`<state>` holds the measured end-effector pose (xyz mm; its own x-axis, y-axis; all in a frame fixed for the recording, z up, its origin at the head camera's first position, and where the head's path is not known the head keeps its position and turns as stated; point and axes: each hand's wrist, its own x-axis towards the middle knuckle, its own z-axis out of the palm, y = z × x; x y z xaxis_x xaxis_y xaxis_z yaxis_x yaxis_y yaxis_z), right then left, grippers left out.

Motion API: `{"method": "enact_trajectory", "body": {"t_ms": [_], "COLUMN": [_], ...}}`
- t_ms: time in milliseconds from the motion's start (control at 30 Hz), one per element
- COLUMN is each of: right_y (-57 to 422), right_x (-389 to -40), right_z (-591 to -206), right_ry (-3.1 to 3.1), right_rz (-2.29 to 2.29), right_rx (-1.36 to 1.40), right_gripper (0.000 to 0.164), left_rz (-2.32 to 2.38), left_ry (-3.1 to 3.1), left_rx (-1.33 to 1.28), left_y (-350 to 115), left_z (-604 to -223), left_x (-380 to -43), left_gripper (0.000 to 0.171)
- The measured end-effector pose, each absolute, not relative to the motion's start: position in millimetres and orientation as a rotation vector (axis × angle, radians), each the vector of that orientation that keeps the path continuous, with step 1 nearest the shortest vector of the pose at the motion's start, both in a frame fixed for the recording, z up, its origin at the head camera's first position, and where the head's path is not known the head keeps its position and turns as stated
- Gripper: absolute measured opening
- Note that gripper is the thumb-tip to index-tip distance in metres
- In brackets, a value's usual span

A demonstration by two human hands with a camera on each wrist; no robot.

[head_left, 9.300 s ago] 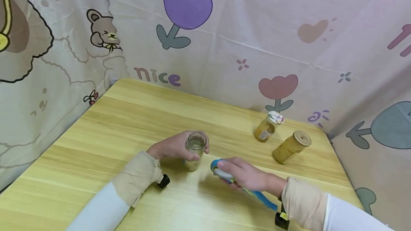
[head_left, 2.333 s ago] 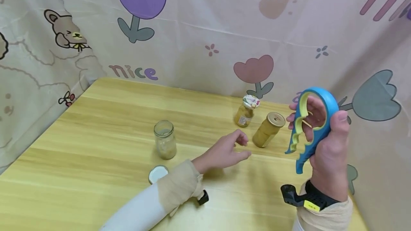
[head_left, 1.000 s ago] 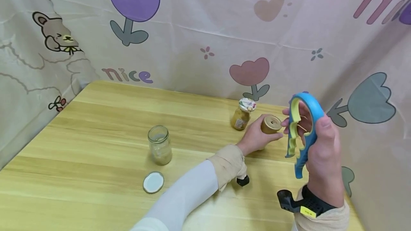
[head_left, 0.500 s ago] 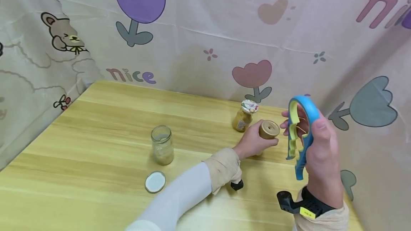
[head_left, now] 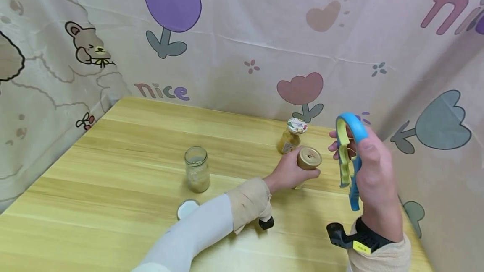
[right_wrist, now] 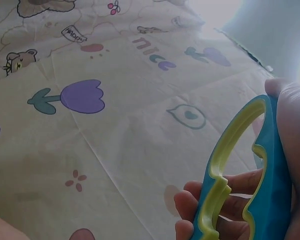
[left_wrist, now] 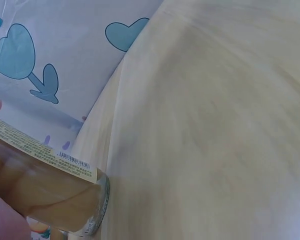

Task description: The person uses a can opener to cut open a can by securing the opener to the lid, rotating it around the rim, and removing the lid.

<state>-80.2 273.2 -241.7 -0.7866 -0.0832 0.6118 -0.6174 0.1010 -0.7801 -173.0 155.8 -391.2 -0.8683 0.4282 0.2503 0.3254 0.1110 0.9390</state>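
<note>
My left hand (head_left: 288, 174) grips a tall glass jar with a gold lid (head_left: 309, 157) around its upper part. In the left wrist view the jar (left_wrist: 50, 185) shows amber contents and a printed label with a barcode. My right hand (head_left: 374, 171) holds up a blue and yellow jar opener (head_left: 345, 150), its toothed arms pointing down and its ring at the top. The right wrist view shows the opener (right_wrist: 270, 185) between the thumb side and the curled fingers, nothing in its toothed gap.
An open glass jar (head_left: 197, 171) stands left of centre on the wooden table (head_left: 151, 137). In front of it a lid (head_left: 188, 209) lies with its white inside up, partly covered by my left sleeve. A small jar with a patterned lid (head_left: 291, 137) stands behind my left hand, near the curtain (head_left: 242, 24).
My left hand let go of the open jar, reached right, took the gold-lidded jar and draws it back left. A lid now lies on the table. My right hand raised the jar opener.
</note>
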Motion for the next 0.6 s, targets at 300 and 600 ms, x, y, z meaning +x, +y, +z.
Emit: {"method": "enact_trajectory", "body": {"t_ms": [300,600], "right_y": [264,253], "right_x": [-82,-83], "right_z": [-246,-253], "right_ry": [-2.133,-2.361], "right_rz": [1.560,1.255], "right_rx": [0.661,0.603], "right_gripper": [0.043,0.034], "left_rz": [1.861,1.822], "left_ry": [2.286,2.276], "left_rx": [0.766,0.755], "left_y": [128,99], "left_z": [-392,-388], "left_x": [-164,-154], "left_gripper": [0.050,0.045]}}
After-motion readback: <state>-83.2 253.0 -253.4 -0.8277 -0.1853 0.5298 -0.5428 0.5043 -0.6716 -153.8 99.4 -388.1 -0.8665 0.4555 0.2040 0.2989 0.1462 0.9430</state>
